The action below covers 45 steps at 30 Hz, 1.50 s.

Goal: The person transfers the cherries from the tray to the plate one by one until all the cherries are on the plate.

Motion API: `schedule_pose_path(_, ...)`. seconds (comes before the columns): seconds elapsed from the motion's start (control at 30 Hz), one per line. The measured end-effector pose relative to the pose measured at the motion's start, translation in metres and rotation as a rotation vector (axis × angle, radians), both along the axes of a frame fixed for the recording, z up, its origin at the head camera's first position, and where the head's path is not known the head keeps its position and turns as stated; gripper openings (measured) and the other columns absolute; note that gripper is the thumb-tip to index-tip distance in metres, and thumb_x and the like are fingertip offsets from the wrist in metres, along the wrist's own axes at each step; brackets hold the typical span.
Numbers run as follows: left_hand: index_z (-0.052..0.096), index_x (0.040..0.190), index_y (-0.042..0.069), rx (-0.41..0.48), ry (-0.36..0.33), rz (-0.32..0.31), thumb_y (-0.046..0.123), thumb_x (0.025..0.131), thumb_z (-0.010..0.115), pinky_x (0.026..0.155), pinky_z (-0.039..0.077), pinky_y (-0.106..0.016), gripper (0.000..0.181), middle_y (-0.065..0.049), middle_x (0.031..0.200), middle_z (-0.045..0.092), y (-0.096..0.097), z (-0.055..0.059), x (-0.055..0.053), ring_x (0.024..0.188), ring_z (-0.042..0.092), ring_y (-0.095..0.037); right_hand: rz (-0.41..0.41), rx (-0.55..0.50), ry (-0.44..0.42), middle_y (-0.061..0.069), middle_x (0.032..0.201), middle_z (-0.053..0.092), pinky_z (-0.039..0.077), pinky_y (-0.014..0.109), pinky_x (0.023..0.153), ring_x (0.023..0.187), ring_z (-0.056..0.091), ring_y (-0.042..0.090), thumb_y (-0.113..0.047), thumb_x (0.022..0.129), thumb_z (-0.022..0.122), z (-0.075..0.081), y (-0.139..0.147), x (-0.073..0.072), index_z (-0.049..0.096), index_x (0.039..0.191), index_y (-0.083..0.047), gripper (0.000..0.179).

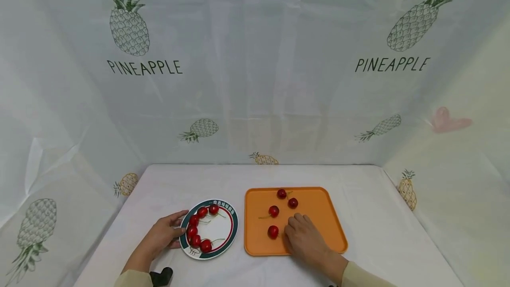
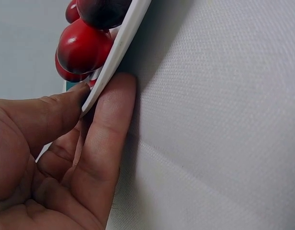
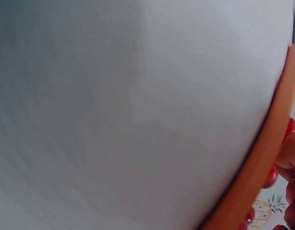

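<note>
My left hand point(image 1: 164, 233) grips the left rim of a round plate point(image 1: 228, 245) with a dark green border. The left wrist view shows the thumb point(image 2: 56, 112) over the rim and a finger under it. Several red cherries point(image 1: 194, 220) sit along the plate's left side, some with green stems. My right hand point(image 1: 304, 238) is over the lower right part of an orange tray point(image 1: 255, 203), fingers bent downward. A cherry point(image 1: 272, 232) lies just left of these fingers. The right fingertips are hidden in the head view, and I cannot tell whether they hold a cherry.
More cherries, one dark red cherry point(image 1: 281, 194) among them, lie toward the tray's far side. A white cloth point(image 1: 374, 216) covers the table. Behind it hangs a sheet point(image 1: 259, 79) printed with pineapples. A black object point(image 1: 161, 277) is by the left wrist.
</note>
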State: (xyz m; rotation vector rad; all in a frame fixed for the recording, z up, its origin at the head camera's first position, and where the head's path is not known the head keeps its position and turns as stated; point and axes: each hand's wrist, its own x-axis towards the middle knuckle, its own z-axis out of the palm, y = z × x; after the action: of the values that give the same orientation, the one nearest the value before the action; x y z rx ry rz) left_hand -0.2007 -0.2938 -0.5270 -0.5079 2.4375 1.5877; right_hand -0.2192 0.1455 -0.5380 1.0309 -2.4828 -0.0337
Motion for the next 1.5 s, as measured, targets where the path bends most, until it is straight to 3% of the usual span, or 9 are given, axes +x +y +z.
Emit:
schedule_pose_path(0.23, 0.051, 0.156, 0.012, 0.011, 0.001, 0.004, -0.001, 0.097, 0.067, 0.071, 0.066, -0.039, 0.062, -0.028, 0.141, 0.055, 0.0, 0.001, 0.001, 0.08, 0.07, -0.02, 0.084, -0.021, 0.077, -0.002, 0.081, 0.052, 0.038, 0.028, 0.071, 0.082, 0.041, 0.019, -0.023, 0.088, 0.085, 0.012, -0.004, -0.02, 0.071, 0.085, -0.013, 0.017)
schedule_pose_path(0.4, 0.051, 0.156, 0.012, 0.01, 0.01, -0.009, 0.0, 0.098, 0.067, 0.072, 0.066, -0.039, 0.062, -0.03, 0.145, 0.052, 0.0, 0.005, -0.002, 0.081, 0.07, -0.02, 0.114, -0.009, 0.066, -0.002, 0.085, 0.061, 0.043, 0.026, 0.075, 0.085, 0.044, 0.017, -0.026, 0.09, 0.084, 0.023, -0.021, -0.031, 0.076, 0.09, -0.014, 0.015)
schedule_pose_path(0.5, 0.05, 0.157, 0.012, 0.02, 0.003, -0.012, 0.0, 0.098, 0.066, 0.072, 0.066, -0.04, 0.062, -0.032, 0.148, 0.05, 0.0, 0.006, -0.003, 0.081, 0.071, -0.02, 0.144, 0.024, 0.053, -0.003, 0.088, 0.065, 0.046, 0.024, 0.078, 0.085, 0.047, 0.016, -0.028, 0.091, 0.084, 0.031, -0.04, -0.032, 0.078, 0.094, -0.015, 0.015)
schedule_pose_path(0.73, 0.05, 0.157, 0.012, 0.04, -0.011, 0.005, -0.003, 0.098, 0.065, 0.072, 0.066, -0.041, 0.063, -0.033, 0.149, 0.049, -0.004, 0.005, -0.003, 0.082, 0.072, -0.021, 0.334, 0.048, -0.022, -0.008, 0.091, 0.059, 0.043, 0.021, 0.081, 0.091, 0.047, 0.012, -0.033, 0.097, 0.078, 0.044, -0.089, -0.029, 0.078, 0.104, -0.02, 0.015)
schedule_pose_path(0.9, 0.05, 0.157, 0.014, 0.056, -0.013, 0.008, -0.003, 0.098, 0.065, 0.073, 0.066, -0.041, 0.063, -0.032, 0.15, 0.048, -0.006, 0.002, -0.003, 0.083, 0.072, -0.021, 0.424, 0.092, -0.057, -0.01, 0.097, 0.064, 0.043, 0.02, 0.084, 0.096, 0.049, 0.012, -0.032, 0.099, 0.076, 0.044, -0.108, -0.03, 0.079, 0.107, -0.022, 0.013)
schedule_pose_path(1.07, 0.05, 0.157, 0.014, 0.058, -0.013, 0.005, -0.003, 0.099, 0.065, 0.072, 0.066, -0.042, 0.063, -0.032, 0.15, 0.048, -0.006, 0.001, -0.002, 0.082, 0.072, -0.021, 0.46, 0.164, 0.002, -0.01, 0.101, 0.064, 0.043, 0.019, 0.085, 0.099, 0.05, 0.012, -0.033, 0.101, 0.072, 0.044, -0.118, -0.031, 0.077, 0.114, -0.022, 0.017)
schedule_pose_path(1.3, 0.051, 0.157, 0.013, 0.063, -0.009, 0.007, -0.003, 0.099, 0.064, 0.072, 0.066, -0.042, 0.062, -0.031, 0.149, 0.048, -0.005, 0.004, -0.002, 0.082, 0.072, -0.022, 0.506, 0.289, 0.052, -0.012, 0.099, 0.06, 0.041, 0.02, 0.084, 0.101, 0.049, 0.011, -0.031, 0.103, 0.07, 0.043, -0.13, -0.035, 0.073, 0.107, -0.027, 0.007)
schedule_pose_path(1.5, 0.05, 0.157, 0.011, 0.039, -0.013, -0.002, -0.002, 0.099, 0.066, 0.072, 0.066, -0.041, 0.062, -0.032, 0.149, 0.049, -0.003, 0.005, -0.001, 0.082, 0.071, -0.021, 0.501, 0.363, 0.096, -0.012, 0.104, 0.061, 0.043, 0.02, 0.087, 0.104, 0.05, 0.011, -0.036, 0.102, 0.071, 0.036, -0.134, -0.039, 0.074, 0.109, -0.027, 0.012)
